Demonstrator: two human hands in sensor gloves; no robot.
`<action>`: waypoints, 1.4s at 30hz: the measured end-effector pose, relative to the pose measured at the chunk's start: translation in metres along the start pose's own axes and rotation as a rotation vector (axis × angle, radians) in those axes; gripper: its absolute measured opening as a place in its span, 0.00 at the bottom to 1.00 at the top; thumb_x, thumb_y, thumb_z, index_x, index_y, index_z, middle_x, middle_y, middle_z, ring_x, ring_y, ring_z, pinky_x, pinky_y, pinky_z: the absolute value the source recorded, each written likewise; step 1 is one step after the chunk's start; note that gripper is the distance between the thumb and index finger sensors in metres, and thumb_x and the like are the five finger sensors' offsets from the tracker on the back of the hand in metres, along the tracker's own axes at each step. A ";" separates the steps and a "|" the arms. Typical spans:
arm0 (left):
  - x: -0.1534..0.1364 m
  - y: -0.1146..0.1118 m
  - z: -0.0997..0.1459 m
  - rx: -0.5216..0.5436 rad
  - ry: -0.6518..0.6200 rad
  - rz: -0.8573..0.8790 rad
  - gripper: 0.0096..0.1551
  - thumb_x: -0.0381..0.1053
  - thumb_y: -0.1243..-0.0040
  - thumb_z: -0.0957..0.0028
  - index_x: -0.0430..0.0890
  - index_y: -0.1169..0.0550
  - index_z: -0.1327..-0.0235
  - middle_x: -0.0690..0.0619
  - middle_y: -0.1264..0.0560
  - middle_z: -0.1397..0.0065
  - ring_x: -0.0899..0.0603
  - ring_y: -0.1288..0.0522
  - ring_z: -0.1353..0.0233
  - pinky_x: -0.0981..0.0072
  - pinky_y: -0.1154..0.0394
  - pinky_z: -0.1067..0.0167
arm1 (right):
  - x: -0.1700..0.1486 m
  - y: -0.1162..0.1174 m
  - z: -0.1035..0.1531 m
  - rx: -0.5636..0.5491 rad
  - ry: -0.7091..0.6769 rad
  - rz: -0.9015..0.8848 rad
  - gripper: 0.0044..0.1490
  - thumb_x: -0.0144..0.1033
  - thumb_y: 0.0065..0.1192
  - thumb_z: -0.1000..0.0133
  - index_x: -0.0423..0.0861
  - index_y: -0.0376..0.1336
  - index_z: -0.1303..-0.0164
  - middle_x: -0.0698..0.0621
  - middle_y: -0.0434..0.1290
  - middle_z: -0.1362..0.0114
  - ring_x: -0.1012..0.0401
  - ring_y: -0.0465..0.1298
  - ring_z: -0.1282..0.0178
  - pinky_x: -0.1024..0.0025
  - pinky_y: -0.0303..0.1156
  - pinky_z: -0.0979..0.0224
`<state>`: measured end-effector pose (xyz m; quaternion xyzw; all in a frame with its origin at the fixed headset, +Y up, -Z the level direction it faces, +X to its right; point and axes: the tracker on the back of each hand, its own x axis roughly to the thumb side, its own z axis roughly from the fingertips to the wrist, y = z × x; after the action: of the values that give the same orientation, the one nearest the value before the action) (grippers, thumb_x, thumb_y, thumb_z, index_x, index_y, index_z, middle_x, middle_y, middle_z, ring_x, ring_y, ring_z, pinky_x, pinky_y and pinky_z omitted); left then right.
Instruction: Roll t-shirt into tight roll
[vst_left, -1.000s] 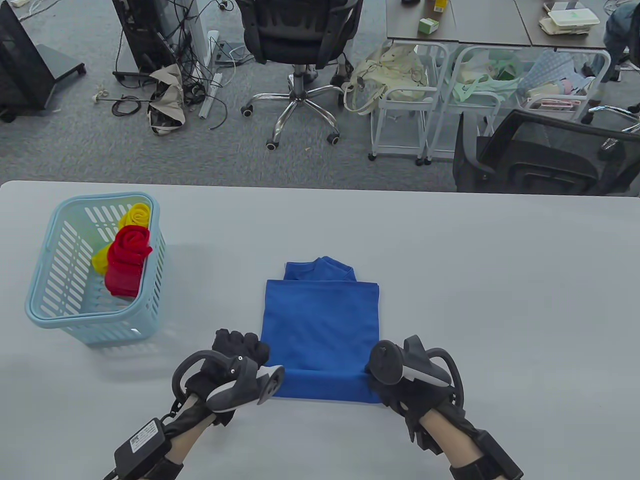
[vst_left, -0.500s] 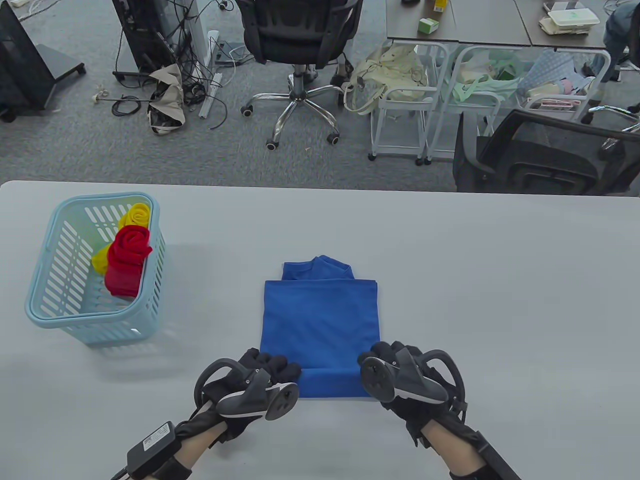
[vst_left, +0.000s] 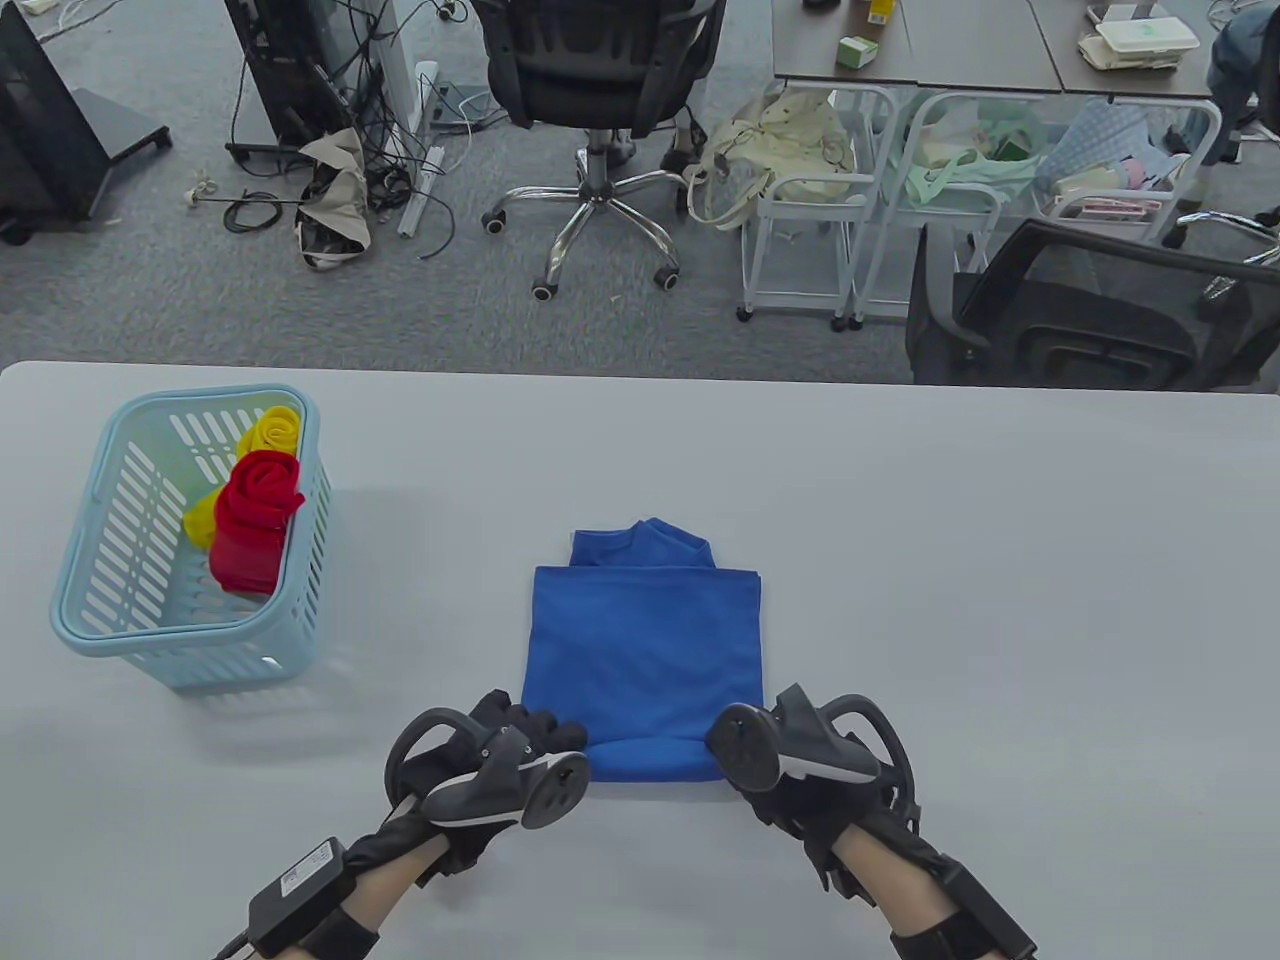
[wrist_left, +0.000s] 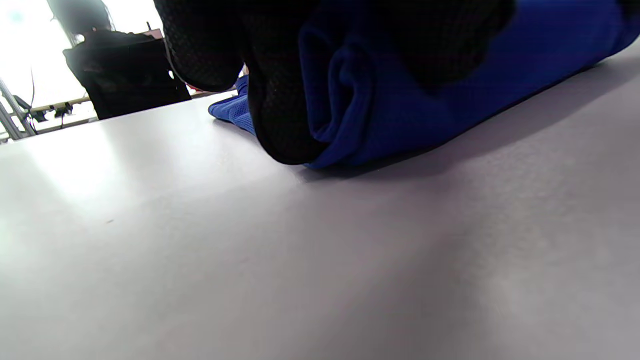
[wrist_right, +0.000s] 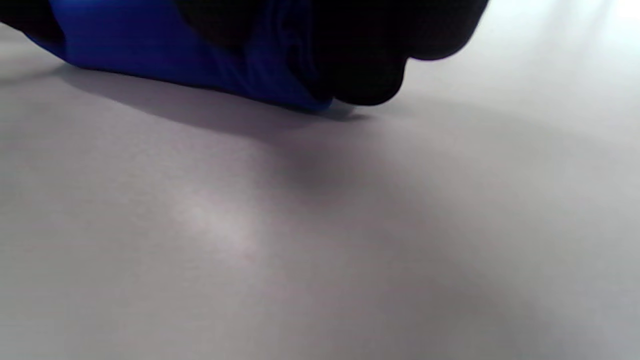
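Near the front edge of the worktop (vst_left: 1000, 560), right in the middle: blue t-shirt (vst_left: 645, 640), folded into a narrow panel, collar end pointing away, near end already curled into a short fat roll (vst_left: 650, 757). Left hand (vst_left: 520, 740) on the roll's left end, right hand (vst_left: 790, 755) on the right end. Left wrist view shows gloved fingers (wrist_left: 280, 100) wrapped over the rolled end, spiral of layers visible at the side, so gripping the t-shirt there. Right wrist view is darker, but looks the same: glove clamped over the cloth, down against the worktop.

Tips for the rolling bit, just opinion:
- Keep both ends moving forward together, otherwise the roll probably goes cone-shaped.
- Tuck back toward the body a little before each push forward, to squeeze slack out.
- Press down and roll, don't drag; thin cloth would likely slide on a smooth surface like that.
- Watch the side edges, since layers could telescope out at the ends.
- Extra care near the collar, looks lumpier and narrower there.

Off to the left, well apart: pale blue basket (vst_left: 90, 610) holding a red roll (vst_left: 255, 510) and a yellow roll (vst_left: 265, 432).

Writing: small white label on the black box at the left wrist (vst_left: 295, 885), too tiny to read. No brand spotted on the t-shirt.
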<state>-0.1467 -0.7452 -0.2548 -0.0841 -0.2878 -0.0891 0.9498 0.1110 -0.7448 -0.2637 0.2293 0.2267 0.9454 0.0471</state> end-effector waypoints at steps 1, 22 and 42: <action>-0.003 0.000 0.000 -0.017 0.000 0.050 0.28 0.58 0.46 0.49 0.58 0.25 0.33 0.61 0.15 0.41 0.54 0.13 0.46 0.52 0.25 0.29 | -0.003 0.001 0.001 0.012 0.006 -0.056 0.30 0.41 0.49 0.35 0.49 0.53 0.21 0.45 0.66 0.26 0.53 0.77 0.38 0.51 0.69 0.32; 0.025 -0.011 -0.002 -0.007 -0.041 -0.070 0.39 0.64 0.43 0.53 0.61 0.38 0.25 0.55 0.35 0.18 0.47 0.29 0.24 0.45 0.34 0.23 | -0.017 0.006 -0.003 0.021 0.110 -0.099 0.36 0.47 0.45 0.34 0.49 0.48 0.16 0.48 0.66 0.28 0.56 0.78 0.41 0.52 0.69 0.33; 0.018 -0.013 -0.009 0.025 0.006 -0.096 0.31 0.59 0.48 0.47 0.62 0.36 0.27 0.59 0.29 0.25 0.51 0.25 0.30 0.52 0.28 0.27 | 0.017 0.009 0.000 -0.061 0.087 0.266 0.36 0.46 0.57 0.37 0.54 0.50 0.19 0.50 0.57 0.18 0.52 0.71 0.32 0.49 0.63 0.26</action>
<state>-0.1299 -0.7615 -0.2510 -0.0582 -0.2896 -0.1312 0.9463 0.0958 -0.7494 -0.2524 0.2146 0.1675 0.9588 -0.0814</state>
